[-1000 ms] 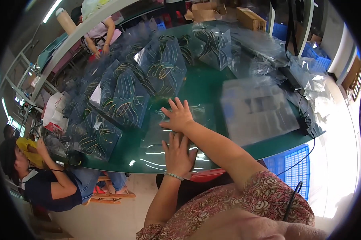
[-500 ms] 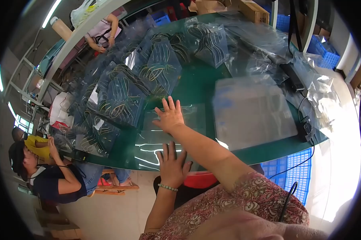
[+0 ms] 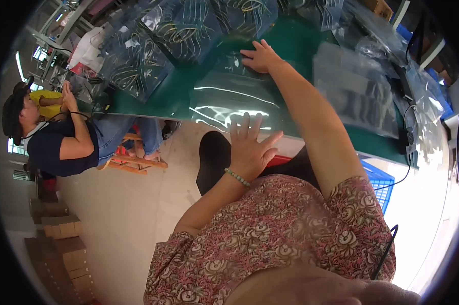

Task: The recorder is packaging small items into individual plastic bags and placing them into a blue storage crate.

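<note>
Green tabletop [image 3: 294, 43] under flat clear plastic sheet [image 3: 234, 96]. Left beyond sheet: clear bags of looped wires [image 3: 183, 33], apparently done. Right of sheet: flat translucent plastic stack [image 3: 354, 86], apparently unfilled. Sheet looks unfilled too; right hand [image 3: 262, 59] splayed at far end, left hand [image 3: 250, 154] splayed at near edge.

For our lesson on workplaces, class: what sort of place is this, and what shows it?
Probably a small factory or packing workshop: bagged wires and stacked clear plastic on a green table, with brown boxes piled on the floor.
</note>
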Action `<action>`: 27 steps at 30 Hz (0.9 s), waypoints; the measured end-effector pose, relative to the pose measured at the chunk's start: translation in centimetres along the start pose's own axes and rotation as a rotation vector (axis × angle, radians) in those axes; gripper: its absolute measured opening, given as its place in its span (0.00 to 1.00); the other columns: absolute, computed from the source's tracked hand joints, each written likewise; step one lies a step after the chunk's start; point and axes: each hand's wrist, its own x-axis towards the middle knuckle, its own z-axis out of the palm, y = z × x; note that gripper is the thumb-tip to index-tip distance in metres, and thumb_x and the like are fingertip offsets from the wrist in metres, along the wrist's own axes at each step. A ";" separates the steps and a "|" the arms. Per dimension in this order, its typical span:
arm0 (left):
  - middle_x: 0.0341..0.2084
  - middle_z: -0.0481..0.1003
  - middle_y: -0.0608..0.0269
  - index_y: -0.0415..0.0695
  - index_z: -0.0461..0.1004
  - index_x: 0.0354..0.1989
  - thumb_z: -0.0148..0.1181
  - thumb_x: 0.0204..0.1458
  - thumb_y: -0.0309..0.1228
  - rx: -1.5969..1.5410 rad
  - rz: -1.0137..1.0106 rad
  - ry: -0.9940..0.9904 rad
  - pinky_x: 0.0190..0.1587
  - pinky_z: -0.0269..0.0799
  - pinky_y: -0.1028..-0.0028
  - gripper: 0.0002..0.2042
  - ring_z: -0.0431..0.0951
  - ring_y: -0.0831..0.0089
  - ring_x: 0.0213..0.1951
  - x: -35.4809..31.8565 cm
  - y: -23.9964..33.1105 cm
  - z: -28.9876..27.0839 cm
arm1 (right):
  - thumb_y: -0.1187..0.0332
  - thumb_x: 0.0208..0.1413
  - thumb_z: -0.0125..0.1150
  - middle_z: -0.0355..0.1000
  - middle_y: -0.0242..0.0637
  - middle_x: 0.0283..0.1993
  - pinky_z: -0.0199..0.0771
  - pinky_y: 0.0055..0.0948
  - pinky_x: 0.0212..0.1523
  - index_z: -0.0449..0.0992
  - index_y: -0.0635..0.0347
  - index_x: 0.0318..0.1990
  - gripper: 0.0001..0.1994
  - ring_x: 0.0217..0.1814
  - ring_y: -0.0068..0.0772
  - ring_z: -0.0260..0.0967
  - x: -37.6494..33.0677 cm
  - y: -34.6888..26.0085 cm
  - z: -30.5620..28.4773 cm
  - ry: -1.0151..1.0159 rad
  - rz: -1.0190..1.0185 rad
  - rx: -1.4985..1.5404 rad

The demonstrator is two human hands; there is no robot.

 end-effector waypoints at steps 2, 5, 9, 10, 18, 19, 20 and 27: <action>0.66 0.60 0.49 0.61 0.82 0.48 0.61 0.53 0.48 -0.059 0.053 0.046 0.65 0.45 0.34 0.16 0.55 0.39 0.67 -1.7 -0.9 0.1 | 0.40 0.61 0.48 0.48 0.39 0.77 0.39 0.52 0.76 0.62 0.33 0.70 0.30 0.81 0.49 0.35 -0.7 0.2 0.6 -0.024 -0.006 0.019; 0.62 0.66 0.49 0.50 0.82 0.39 0.61 0.54 0.43 -0.136 0.007 0.056 0.67 0.47 0.39 0.12 0.58 0.41 0.67 -3.7 -0.6 0.0 | 0.43 0.64 0.47 0.50 0.36 0.77 0.38 0.53 0.76 0.63 0.39 0.69 0.29 0.81 0.44 0.37 -2.2 -0.8 1.8 0.241 0.000 -0.011; 0.51 0.75 0.50 0.46 0.81 0.36 0.59 0.55 0.35 -0.363 -0.021 0.271 0.62 0.62 0.50 0.08 0.71 0.47 0.58 -5.8 -2.2 0.1 | 0.42 0.61 0.51 0.57 0.35 0.73 0.40 0.50 0.76 0.68 0.48 0.66 0.30 0.79 0.42 0.42 -3.3 -0.8 1.7 0.362 0.127 -0.086; 0.44 0.78 0.53 0.44 0.80 0.36 0.57 0.57 0.33 -0.449 -0.277 0.385 0.55 0.68 0.57 0.08 0.75 0.53 0.50 -6.7 -2.8 0.8 | 0.42 0.61 0.50 0.62 0.37 0.69 0.45 0.50 0.74 0.72 0.50 0.62 0.29 0.76 0.43 0.48 -3.5 -0.9 1.5 0.355 0.103 -0.088; 0.32 0.80 0.60 0.37 0.79 0.40 0.49 0.66 0.36 -1.329 -0.824 0.116 0.34 0.74 0.76 0.16 0.78 0.76 0.31 -2.8 -5.6 -0.7 | 0.44 0.55 0.61 0.78 0.40 0.43 0.76 0.39 0.51 0.78 0.55 0.45 0.24 0.51 0.43 0.74 -4.0 -0.4 1.4 0.648 0.027 0.105; 0.33 0.80 0.60 0.36 0.79 0.42 0.50 0.65 0.36 -1.407 -0.816 0.176 0.34 0.74 0.76 0.15 0.79 0.76 0.31 -3.1 -5.9 0.0 | 0.43 0.55 0.61 0.79 0.40 0.40 0.76 0.38 0.48 0.77 0.55 0.44 0.24 0.47 0.45 0.76 -4.2 -0.7 1.0 0.628 0.072 0.200; 0.33 0.80 0.59 0.36 0.79 0.43 0.50 0.65 0.35 -1.483 -0.806 0.237 0.33 0.74 0.77 0.15 0.79 0.75 0.31 -3.3 -6.0 0.6 | 0.40 0.56 0.59 0.79 0.38 0.36 0.78 0.40 0.43 0.75 0.54 0.42 0.25 0.40 0.44 0.78 -4.3 -0.8 0.8 0.623 0.120 0.202; 0.31 0.81 0.59 0.36 0.79 0.45 0.53 0.63 0.27 -1.135 -0.538 0.325 0.35 0.76 0.77 0.10 0.80 0.75 0.30 -7.2 -6.0 0.2 | 0.52 0.59 0.62 0.72 0.48 0.25 0.74 0.41 0.35 0.73 0.62 0.33 0.19 0.29 0.54 0.72 -7.4 -3.0 -2.1 0.840 0.014 0.611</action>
